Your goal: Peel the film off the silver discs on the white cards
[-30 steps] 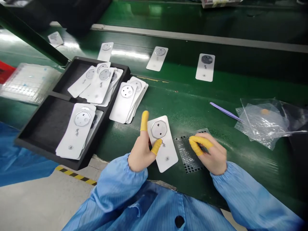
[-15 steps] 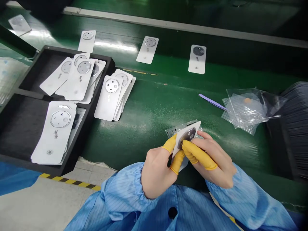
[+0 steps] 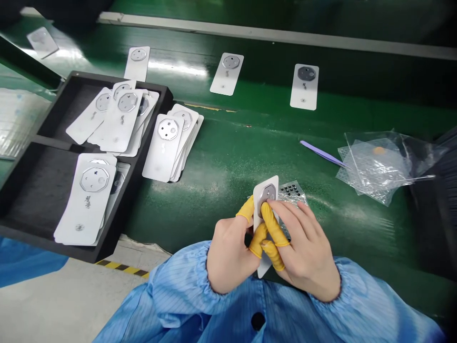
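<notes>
A white phone back cover with a grey octagonal camera ring stands tilted in front of me. My left hand grips its left edge between thumb and finger, both in yellow finger cots. My right hand is on it too: one yellow-cotted finger presses at the camera ring, and the cotted thumb lies lower by the cover's face. Whatever is under that fingertip is hidden. Just behind the right fingers, a clear sheet of small black round parts lies on the green bench, partly covered.
A black divided tray at left holds stacked back covers; another stack lies beside it. Single covers lie along the green strip behind, one at right. Purple tweezers touch clear plastic bags.
The cover has turned more upright and shifted left in my hands. My right hand has moved left and down with it, baring more of the sheet with black parts. The view has shifted slightly.
</notes>
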`<state>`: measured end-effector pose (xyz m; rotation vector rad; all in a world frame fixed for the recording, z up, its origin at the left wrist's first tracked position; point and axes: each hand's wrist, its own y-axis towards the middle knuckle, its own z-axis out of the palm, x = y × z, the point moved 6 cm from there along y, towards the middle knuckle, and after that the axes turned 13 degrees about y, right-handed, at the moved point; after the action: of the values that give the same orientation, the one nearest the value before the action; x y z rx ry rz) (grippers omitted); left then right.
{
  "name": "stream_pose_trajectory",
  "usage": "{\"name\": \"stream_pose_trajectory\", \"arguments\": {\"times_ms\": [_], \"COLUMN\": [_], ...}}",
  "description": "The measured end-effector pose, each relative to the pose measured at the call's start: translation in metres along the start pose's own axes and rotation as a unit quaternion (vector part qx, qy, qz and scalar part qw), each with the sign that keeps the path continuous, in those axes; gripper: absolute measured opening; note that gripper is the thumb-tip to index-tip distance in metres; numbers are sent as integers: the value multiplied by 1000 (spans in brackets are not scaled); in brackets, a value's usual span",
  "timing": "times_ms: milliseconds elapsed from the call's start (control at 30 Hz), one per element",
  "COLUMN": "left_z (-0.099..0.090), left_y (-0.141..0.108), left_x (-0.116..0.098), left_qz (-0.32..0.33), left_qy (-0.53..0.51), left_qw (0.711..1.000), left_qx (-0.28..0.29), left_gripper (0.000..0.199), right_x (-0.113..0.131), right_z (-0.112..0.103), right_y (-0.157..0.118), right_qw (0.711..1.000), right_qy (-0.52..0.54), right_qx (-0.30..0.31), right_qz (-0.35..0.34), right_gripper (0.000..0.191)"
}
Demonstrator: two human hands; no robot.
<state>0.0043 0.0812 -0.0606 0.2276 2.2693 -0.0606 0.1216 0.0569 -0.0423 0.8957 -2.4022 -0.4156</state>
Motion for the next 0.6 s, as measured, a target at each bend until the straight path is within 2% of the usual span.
{"name": "stream_pose_trajectory", "arguments": {"times_ms": [133,233,500,600], "left_z": [4,0,-10,-11], "left_y": [6,7,-1,-2], "left_x": [-6,-12,-20,-21], "left_qz": [5,3,26,29], "left_qy": [-109,-152,-114,-84], "left_qw": [994,988,993,996], "left_qx": [29,29,-3,-15], "left_gripper": [15,20,12,9], "right_x": [-11,-14,-5,-5], "right_z": [-4,-12,-20,-23], "right_y": [-2,-3,-5,-3], "right_qw": [992,989,984,988], "right_qy": [114,125,126,107], "right_qx": [-53,-81,-122,-115], "right_qz": [3,3,0,10], "right_gripper": [37,37,31,29]}}
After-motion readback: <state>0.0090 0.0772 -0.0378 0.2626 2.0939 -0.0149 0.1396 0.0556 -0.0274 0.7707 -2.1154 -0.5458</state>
